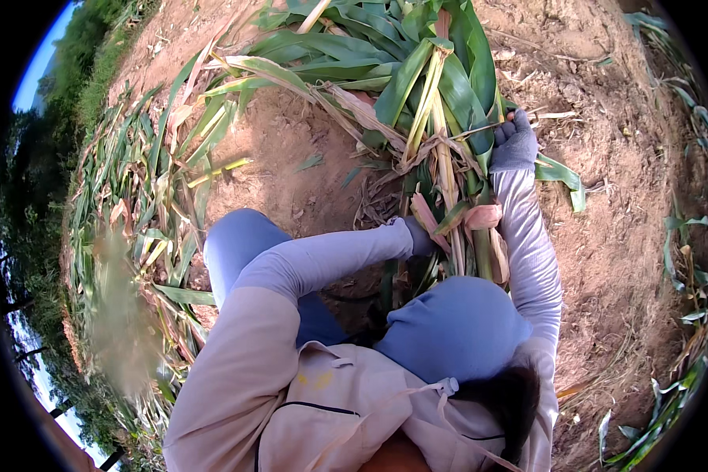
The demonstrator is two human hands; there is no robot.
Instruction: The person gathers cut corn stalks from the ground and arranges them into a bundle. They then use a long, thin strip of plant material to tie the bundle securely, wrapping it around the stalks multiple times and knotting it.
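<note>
A bundle of cut maize stalks [442, 171] with long green and dry leaves lies before me on bare soil. My right hand [515, 144], in a grey glove with bare fingertips, is at the bundle's right side. Its fingers are closed on a thin dry strand [478, 128] that runs across the stalks. Lower down, my left hand [420, 237], gloved in grey too, reaches against the bundle's left side. Leaves and a pinkish husk [429, 221] hide its fingers, so its grip cannot be told. A second husk [482, 217] sits on the stalks between my forearms.
My right knee [460, 324] is over the bundle's near end; my left knee [242, 236] is bent out to the left. More cut maize [147, 224] lies in a row at left, with another strip of leaves [687, 259] at far right. Reddish soil [613, 189] spreads between.
</note>
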